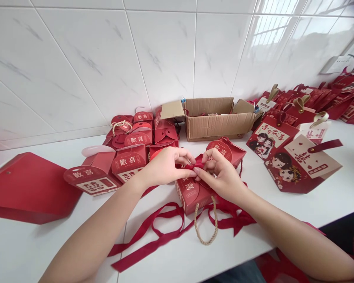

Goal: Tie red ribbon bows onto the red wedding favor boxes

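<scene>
A red gift box (191,196) with pale printed characters lies on the white table in front of me, its twisted rope handle (206,236) hanging toward the near edge. Above the box, my left hand (168,165) and my right hand (220,173) meet, both closed with fingertips pinched on a dark red ribbon (200,162). Part of that ribbon is hidden behind the fingers. Loose lengths of red ribbon (153,243) trail over the table left of the box, and more red ribbon (234,218) bunches up under my right wrist.
Several red boxes (128,160) cluster at the left, beside a large plain red box (32,184). A cardboard carton (220,125) stands against the tiled wall. Printed red bags (292,169) with strap handles fill the right. Another red box (228,151) sits behind my right hand.
</scene>
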{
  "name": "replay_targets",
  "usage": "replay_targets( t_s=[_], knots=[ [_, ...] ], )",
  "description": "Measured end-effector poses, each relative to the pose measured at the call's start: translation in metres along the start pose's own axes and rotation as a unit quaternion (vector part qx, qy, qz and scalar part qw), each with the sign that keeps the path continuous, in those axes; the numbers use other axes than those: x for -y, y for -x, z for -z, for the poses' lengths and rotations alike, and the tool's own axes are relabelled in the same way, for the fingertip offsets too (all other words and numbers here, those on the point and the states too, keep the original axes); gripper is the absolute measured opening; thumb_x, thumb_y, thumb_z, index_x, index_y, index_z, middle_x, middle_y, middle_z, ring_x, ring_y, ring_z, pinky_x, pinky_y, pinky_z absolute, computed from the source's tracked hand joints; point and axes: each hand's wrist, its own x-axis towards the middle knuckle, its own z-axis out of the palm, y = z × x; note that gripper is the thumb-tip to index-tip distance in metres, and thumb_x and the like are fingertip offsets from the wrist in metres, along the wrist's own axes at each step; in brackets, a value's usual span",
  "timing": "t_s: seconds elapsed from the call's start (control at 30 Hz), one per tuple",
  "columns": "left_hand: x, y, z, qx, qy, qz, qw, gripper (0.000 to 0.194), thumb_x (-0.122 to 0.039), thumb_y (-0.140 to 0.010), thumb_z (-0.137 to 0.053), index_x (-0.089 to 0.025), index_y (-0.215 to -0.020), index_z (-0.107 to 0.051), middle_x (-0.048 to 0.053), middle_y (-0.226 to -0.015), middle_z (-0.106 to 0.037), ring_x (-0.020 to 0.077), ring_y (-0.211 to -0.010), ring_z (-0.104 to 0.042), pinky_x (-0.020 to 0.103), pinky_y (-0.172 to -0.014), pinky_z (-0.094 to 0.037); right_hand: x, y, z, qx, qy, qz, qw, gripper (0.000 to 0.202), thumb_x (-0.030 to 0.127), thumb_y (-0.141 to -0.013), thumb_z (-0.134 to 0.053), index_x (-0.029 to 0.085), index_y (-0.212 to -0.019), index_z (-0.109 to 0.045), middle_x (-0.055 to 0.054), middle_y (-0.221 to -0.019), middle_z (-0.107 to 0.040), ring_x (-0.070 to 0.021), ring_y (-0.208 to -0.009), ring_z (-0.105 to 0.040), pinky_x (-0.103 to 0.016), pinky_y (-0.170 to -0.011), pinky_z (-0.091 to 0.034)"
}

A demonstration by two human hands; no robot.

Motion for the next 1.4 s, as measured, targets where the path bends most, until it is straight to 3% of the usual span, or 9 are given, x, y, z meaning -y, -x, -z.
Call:
replay_targets(
  t_s=[0.13,0.27,0.5,0.7,0.87,0.97,1.17,1.3,1.4],
  knots=[
    [0.002,-0.001,0.001,-0.023,-0.010,0.009,1.000,0.024,-0.035,-0.072,-0.074,-0.017,-0.084,-0.063,0.005,-0.083,-0.074,0.0209,-0.081,-0.070,0.032,-0.076,-0.052,0.002,0.001,0.000,-0.030,0.100,0.020,0.994,0.013,0.028,-0.088,-0.056,0.021,-0.098,-0.055,-0.001,-0.077,-0.068,-0.0136,-0.066,-0.063,-0.025,-0.060,-0.048],
    [0.002,-0.001,0.002,-0.039,-0.022,0.008,0.999,0.025,-0.035,-0.070,-0.076,-0.017,-0.084,-0.065,0.004,-0.084,-0.074,0.0206,-0.080,-0.069,0.032,-0.076,-0.052,0.004,-0.001,0.003,-0.048,0.177,0.062,0.981,0.012,0.027,-0.087,-0.059,0.019,-0.088,-0.068,-0.003,-0.081,-0.069,-0.0111,-0.059,-0.057,-0.024,-0.056,-0.046],
    [0.001,-0.001,0.001,-0.046,-0.016,-0.003,0.999,0.026,-0.038,-0.072,-0.075,-0.016,-0.082,-0.066,0.005,-0.082,-0.074,0.0206,-0.079,-0.070,0.032,-0.076,-0.053,-0.001,-0.005,0.014,-0.018,0.207,0.087,0.974,0.012,0.031,-0.078,-0.072,0.024,-0.087,-0.076,-0.004,-0.087,-0.064,-0.0145,-0.074,-0.060,-0.028,-0.069,-0.050],
    [-0.002,0.001,0.001,-0.033,-0.031,-0.017,0.999,0.013,-0.027,-0.076,-0.071,-0.018,-0.083,-0.067,0.003,-0.083,-0.075,0.0186,-0.082,-0.070,0.028,-0.078,-0.053,-0.005,-0.004,0.015,-0.037,0.280,0.095,0.955,0.010,0.029,-0.082,-0.067,0.026,-0.078,-0.077,-0.007,-0.108,-0.062,-0.0245,-0.102,-0.055,-0.045,-0.092,-0.045],
    [-0.004,0.002,-0.002,-0.046,-0.153,-0.081,0.984,0.013,-0.017,-0.082,-0.059,-0.022,-0.088,-0.069,-0.002,-0.087,-0.074,0.0154,-0.080,-0.069,0.025,-0.075,-0.052,-0.005,-0.006,0.018,0.049,0.170,0.003,0.984,0.018,0.035,-0.087,-0.061,0.023,-0.082,-0.073,-0.006,-0.139,-0.047,-0.0266,-0.130,-0.042,-0.047,-0.109,-0.034],
    [-0.002,0.002,-0.003,-0.055,-0.174,-0.103,0.978,0.015,-0.017,-0.084,-0.056,-0.024,-0.091,-0.068,-0.003,-0.087,-0.074,0.0143,-0.080,-0.068,0.024,-0.074,-0.051,-0.003,-0.009,0.018,0.094,0.082,-0.053,0.991,0.027,0.041,-0.089,-0.057,0.020,-0.081,-0.071,-0.007,-0.143,-0.044,-0.0259,-0.137,-0.036,-0.043,-0.113,-0.030],
    [0.006,0.001,0.001,-0.038,-0.139,-0.103,0.984,0.016,-0.016,-0.083,-0.056,-0.024,-0.093,-0.066,-0.003,-0.092,-0.074,0.0133,-0.083,-0.068,0.021,-0.073,-0.051,-0.002,-0.009,0.012,0.106,-0.022,-0.083,0.991,0.036,0.052,-0.085,-0.058,0.020,-0.072,-0.066,-0.009,-0.132,-0.055,-0.0229,-0.143,-0.025,-0.043,-0.116,-0.025],
    [0.012,-0.003,0.000,-0.072,-0.162,-0.118,0.977,0.016,-0.018,-0.084,-0.053,-0.024,-0.091,-0.066,-0.003,-0.091,-0.073,0.0126,-0.079,-0.067,0.021,-0.070,-0.051,-0.003,-0.008,0.010,0.074,0.004,-0.078,0.994,0.038,0.054,-0.082,-0.062,0.020,-0.064,-0.065,-0.009,-0.139,-0.050,-0.0253,-0.145,-0.019,-0.047,-0.117,-0.020],
    [0.013,-0.003,0.002,-0.096,-0.176,-0.134,0.970,0.013,-0.020,-0.085,-0.053,-0.022,-0.094,-0.063,0.000,-0.094,-0.070,0.0135,-0.083,-0.064,0.022,-0.072,-0.051,-0.002,-0.008,0.010,0.070,-0.010,-0.078,0.994,0.040,0.054,-0.081,-0.062,0.020,-0.061,-0.065,-0.009,-0.131,-0.057,-0.0241,-0.145,-0.019,-0.045,-0.117,-0.022]
  ],
)
